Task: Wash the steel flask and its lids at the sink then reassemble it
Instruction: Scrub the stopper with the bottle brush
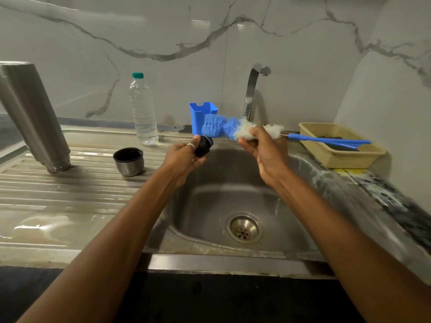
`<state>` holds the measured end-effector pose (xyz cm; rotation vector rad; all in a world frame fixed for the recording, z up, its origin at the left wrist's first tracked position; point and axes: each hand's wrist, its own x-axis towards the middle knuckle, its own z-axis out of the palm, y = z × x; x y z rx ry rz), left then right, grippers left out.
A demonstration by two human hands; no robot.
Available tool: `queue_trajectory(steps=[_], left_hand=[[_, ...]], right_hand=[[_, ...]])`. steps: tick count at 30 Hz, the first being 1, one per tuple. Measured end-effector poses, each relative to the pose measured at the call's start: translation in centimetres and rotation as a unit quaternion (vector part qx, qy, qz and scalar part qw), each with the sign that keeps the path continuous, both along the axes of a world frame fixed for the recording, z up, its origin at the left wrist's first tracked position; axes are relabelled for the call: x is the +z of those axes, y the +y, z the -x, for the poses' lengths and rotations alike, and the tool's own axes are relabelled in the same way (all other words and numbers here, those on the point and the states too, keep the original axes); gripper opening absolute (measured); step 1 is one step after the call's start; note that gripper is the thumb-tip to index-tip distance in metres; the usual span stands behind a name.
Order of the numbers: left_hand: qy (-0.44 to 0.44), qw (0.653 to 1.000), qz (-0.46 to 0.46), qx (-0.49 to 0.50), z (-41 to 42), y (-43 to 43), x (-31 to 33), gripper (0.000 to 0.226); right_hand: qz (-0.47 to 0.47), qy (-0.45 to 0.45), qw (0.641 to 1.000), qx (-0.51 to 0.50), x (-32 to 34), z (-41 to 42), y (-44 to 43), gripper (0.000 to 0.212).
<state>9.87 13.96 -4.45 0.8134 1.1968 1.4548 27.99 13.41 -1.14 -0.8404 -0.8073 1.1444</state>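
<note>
My left hand grips a small black stopper lid above the sink's left rim. My right hand is closed around the white middle bristles of a bottle brush. Its blue bristle end touches the stopper, and its blue handle sticks out to the right over the basket. The steel flask body stands mouth down and tilted on the draining board at the far left. The steel cup lid, black inside, sits mouth up on the board between the flask and my left hand.
The steel sink with its drain lies below my hands, and the tap stands behind it with no water running. A clear water bottle and a blue holder stand at the back. A beige basket sits right.
</note>
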Motion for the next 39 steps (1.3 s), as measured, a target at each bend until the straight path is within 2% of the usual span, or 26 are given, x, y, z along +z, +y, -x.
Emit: queue_trajectory(steps=[9,16,20,22,25,29,33,39], left_hand=[[-0.01,1.0,0.026,0.005,-0.1,0.0,-0.2,0.028],[0.017,0.999,0.011,0.03,-0.4,-0.3,0.3,0.021],[0.111,0.994,-0.008,0.019,-0.9,-0.1,-0.6,0.018],[0.14,0.989,-0.016,0.047,-0.6,0.3,-0.7,0.021],[0.138,0.986,-0.018,0.088,0.5,0.7,-0.5,0.031],[0.198,0.976,-0.052,0.074,0.1,0.7,-1.0,0.045],[0.194,0.975,-0.059,0.094,0.8,0.6,-0.6,0.058],[0.252,0.958,-0.103,0.085,-0.4,0.2,-0.7,0.063]], right_hand=[[-0.016,-0.101,0.995,0.007,-0.5,0.8,-0.3,0.003],[-0.019,-0.113,0.993,-0.001,-0.3,1.4,-0.6,0.004],[-0.017,-0.145,0.989,-0.002,-0.6,1.6,-0.8,0.005],[-0.017,-0.145,0.989,-0.002,-0.4,1.5,-0.9,0.005],[-0.031,-0.137,0.99,-0.014,0.2,1.1,-1.1,0.004],[-0.031,-0.176,0.984,-0.002,-0.2,2.0,-1.2,0.007],[-0.036,-0.141,0.989,-0.009,0.4,1.1,-1.2,0.003],[-0.022,-0.173,0.985,-0.005,-0.3,1.6,-1.0,0.006]])
